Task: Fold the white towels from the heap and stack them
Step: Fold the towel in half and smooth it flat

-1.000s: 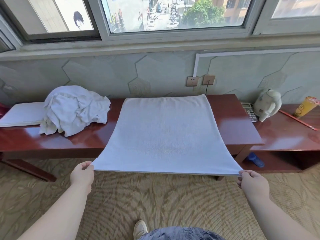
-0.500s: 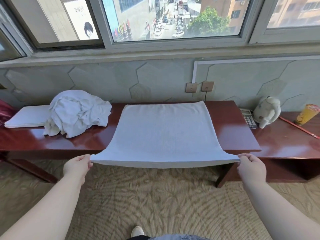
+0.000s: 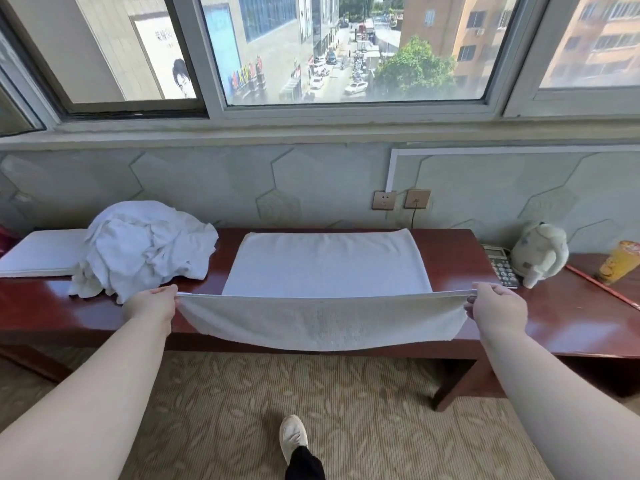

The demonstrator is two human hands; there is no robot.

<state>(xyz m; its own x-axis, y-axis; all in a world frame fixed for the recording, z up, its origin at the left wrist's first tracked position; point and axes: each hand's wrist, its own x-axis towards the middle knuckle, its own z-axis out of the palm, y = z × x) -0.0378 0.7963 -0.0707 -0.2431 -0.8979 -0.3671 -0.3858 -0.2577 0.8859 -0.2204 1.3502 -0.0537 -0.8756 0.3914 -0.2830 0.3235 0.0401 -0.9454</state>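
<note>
A white towel point(image 3: 325, 265) lies with its far half flat on the dark red wooden bench point(image 3: 561, 327). Its near edge is lifted above the bench front, and the cloth below sags in a loop over the edge. My left hand point(image 3: 152, 306) pinches the near left corner. My right hand point(image 3: 495, 306) pinches the near right corner, and the edge is taut between them. A heap of crumpled white towels point(image 3: 145, 247) sits on the bench to the left. Behind the heap, at the far left, rests a flat stack of folded white towels point(image 3: 38, 254).
At the right end of the bench stand a desk phone point(image 3: 502, 268), a pale kettle point(image 3: 540, 254) and a yellow cup point(image 3: 620, 261). A wall with sockets point(image 3: 384, 200) and a window runs behind the bench. Patterned carpet and my shoe point(image 3: 294, 438) are below.
Both hands have lifted the towel's near edge up and carried it forward over the bench, so the cloth now doubles back and sags. The camera has tilted up and closer.
</note>
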